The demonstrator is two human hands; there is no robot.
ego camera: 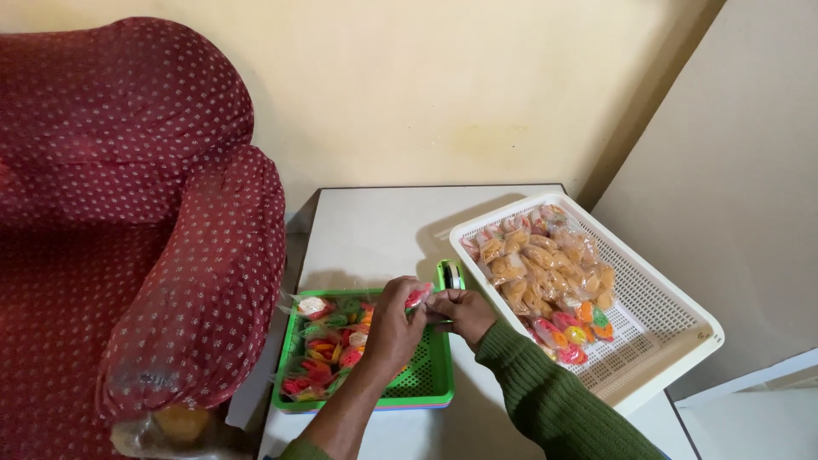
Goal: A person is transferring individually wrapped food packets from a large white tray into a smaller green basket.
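Candy packet (417,296), small, clear-wrapped with a red and pink sweet inside, sits pinched between the two hands just above the green tray's (430,388) far edge, at about 12 o'clock of that tray. The left hand (394,328) grips the packet's near end with curled fingers; the right hand (461,313), coming out of a dark green knitted sleeve (554,400), is closed on something thin at the packet's 3 o'clock side, though what exactly it pinches cannot be told. One green tray lies on the white table (375,230), holding a heap of similar bright packets (328,349), too overlapped to count. At 2 o'clock from the hands stands one white perforated basket (665,315) with several clear bags of tan snacks (545,268) and a few coloured sweets (573,332). One green tape dispenser (451,274) stands between tray and basket. One red dotted armchair (145,221) fills the 9 o'clock side.
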